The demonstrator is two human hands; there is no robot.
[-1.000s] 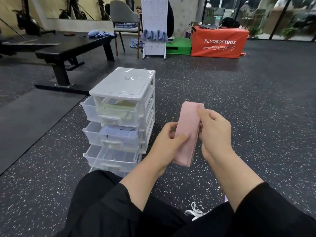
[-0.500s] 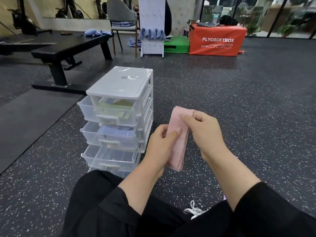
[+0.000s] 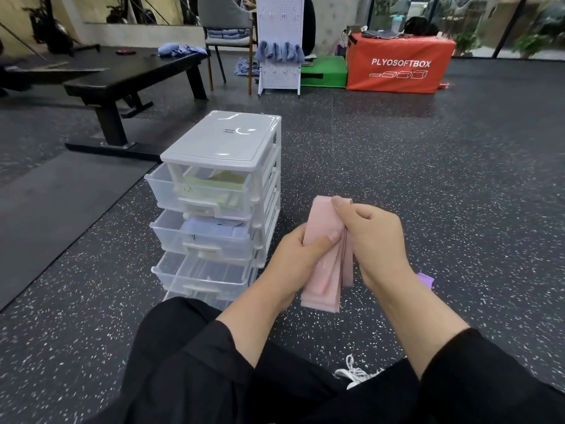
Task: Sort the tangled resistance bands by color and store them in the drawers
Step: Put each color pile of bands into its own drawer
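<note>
At the far left stood one black bench [image 3: 134, 78] on the speckled floor [image 3: 428, 185], with a heap of blue cloths [image 3: 180, 51] at its far end. Nearer, one white drawer unit [image 3: 226, 142] sat on the floor, and three of its clear drawers showed plainly, each pulled part way out, with the edge of a fourth hidden behind the person's knee. The top drawer [image 3: 198, 194] held yellow-green bands, the second drawer [image 3: 204, 237] held pale blue-lilac ones, and what lay in the third drawer [image 3: 201, 273] was too faint to tell. Just right of the unit two hands met over a folded stack of pink bands [image 3: 324, 270], held above the floor in front of the person. The left hand [image 3: 293, 255] had its grip closed round the stack's left edge, thumb laid across the front. The right hand [image 3: 376, 240] had its grip curled round the right edge, one finger pressed on the top. One purple band [image 3: 425, 278] lay on the floor just behind the right wrist, mostly hidden by it. One white shoe [image 3: 356, 373] showed between the black sleeves. Far behind stood one chair [image 3: 226, 16], one white pegboard [image 3: 279, 41] hung with blue cloths, one green block [image 3: 324, 71] and one red box [image 3: 397, 65] marked PLYOSOFTBOX.
</note>
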